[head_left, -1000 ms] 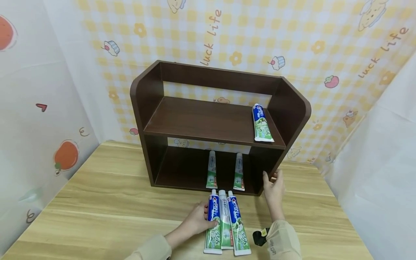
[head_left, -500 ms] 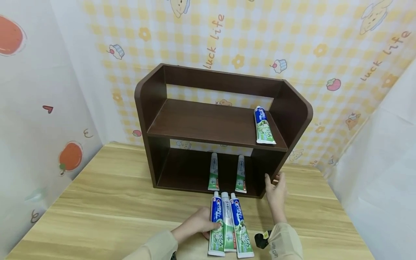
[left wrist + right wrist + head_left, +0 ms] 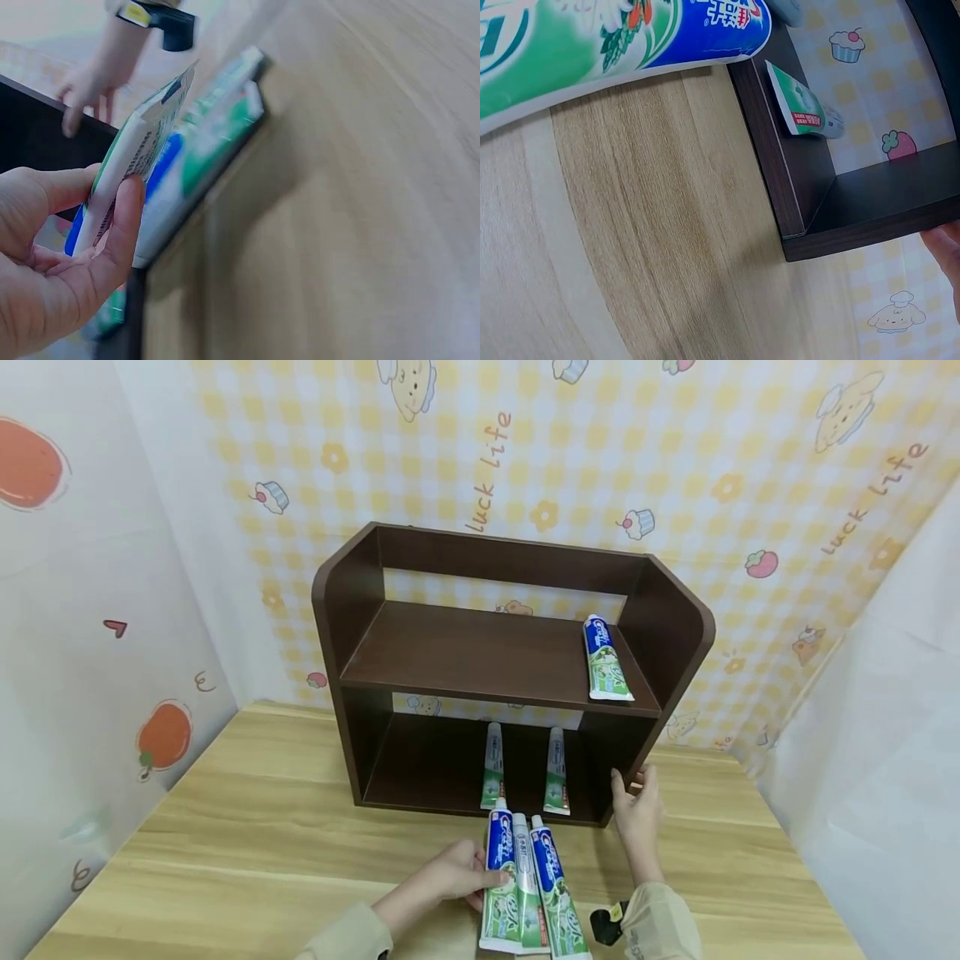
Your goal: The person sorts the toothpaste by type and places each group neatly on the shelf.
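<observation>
In the head view my left hand [image 3: 459,872] pinches a blue-and-green toothpaste tube [image 3: 500,843], thumb on its face. The left wrist view shows this tube [image 3: 124,161] tilted up off the table, between thumb and fingers. Beside it lie a grey-and-green toothpaste tube [image 3: 527,877], partly covered by it, and another blue-and-green tube [image 3: 553,889]. My right hand [image 3: 637,814] grips the right side panel of a dark brown two-tier shelf [image 3: 465,647], thumb at the front edge. Two grey-and-green tubes [image 3: 492,768] [image 3: 556,772] lie on the lower tier, and a blue-and-green one [image 3: 606,660] on the upper tier at right.
The shelf stands on a wood-grain table [image 3: 247,827] before a yellow checkered backdrop [image 3: 450,452]. White cloth [image 3: 870,760] hangs at the right side, and a patterned white sheet [image 3: 97,560] at the left. A black wrist device [image 3: 606,925] sits by the right sleeve.
The tube in my left hand has come up and forward, its cap now overlapping the shelf's front edge. My right hand stays on the side panel. The head view has shifted slightly.
</observation>
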`<move>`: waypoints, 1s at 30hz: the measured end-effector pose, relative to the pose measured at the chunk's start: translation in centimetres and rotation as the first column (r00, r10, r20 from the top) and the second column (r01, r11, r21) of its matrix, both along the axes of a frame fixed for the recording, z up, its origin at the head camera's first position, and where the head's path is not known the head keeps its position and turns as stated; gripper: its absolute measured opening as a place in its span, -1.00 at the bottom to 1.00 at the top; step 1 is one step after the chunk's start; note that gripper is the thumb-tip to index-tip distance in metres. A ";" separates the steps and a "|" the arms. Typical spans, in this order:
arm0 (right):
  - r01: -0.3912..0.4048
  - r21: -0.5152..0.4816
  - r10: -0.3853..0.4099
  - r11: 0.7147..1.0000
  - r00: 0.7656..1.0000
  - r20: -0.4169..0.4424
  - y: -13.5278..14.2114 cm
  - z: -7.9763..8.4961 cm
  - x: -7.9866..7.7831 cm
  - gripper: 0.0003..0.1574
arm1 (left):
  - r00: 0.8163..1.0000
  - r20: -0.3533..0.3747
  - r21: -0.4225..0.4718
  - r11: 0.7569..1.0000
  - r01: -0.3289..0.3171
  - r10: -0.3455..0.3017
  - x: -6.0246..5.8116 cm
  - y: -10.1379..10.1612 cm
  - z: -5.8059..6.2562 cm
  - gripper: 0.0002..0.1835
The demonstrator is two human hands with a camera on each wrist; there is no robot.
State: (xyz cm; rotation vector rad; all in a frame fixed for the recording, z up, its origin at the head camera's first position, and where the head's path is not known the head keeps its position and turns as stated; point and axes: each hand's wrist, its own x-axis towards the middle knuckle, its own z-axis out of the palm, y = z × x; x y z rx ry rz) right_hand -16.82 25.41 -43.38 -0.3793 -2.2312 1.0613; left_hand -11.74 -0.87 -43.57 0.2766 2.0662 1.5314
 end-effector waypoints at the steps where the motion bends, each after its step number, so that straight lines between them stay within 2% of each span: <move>1: 0.001 -0.001 -0.001 1.000 1.000 0.001 0.0 0.0 0.1 -0.75 | 1.000 -0.009 -0.001 1.000 0.006 -0.006 0.1 -0.1 0.5 -0.78; 5: 0.010 -0.002 -0.010 1.000 1.000 0.012 0.0 0.0 0.1 -0.75 | 0.998 -0.046 -0.006 0.999 0.035 -0.035 0.1 -0.3 2.3 -0.79; 10: 0.005 -0.012 -0.005 1.000 1.000 0.020 0.0 0.0 0.2 -0.74 | 0.996 -0.062 0.013 0.998 0.066 -0.065 0.3 -0.3 3.9 -0.80; 21: 0.008 -0.004 -0.008 1.000 1.000 -0.015 0.0 -0.1 0.1 -0.75 | 0.994 -0.066 0.047 0.995 0.084 -0.081 0.7 -0.6 6.0 -0.79; 30: -0.002 0.009 0.002 1.000 1.000 -0.017 -0.1 0.0 0.2 -0.75 | 0.989 -0.114 0.061 0.993 0.102 -0.094 0.8 -0.8 7.9 -0.76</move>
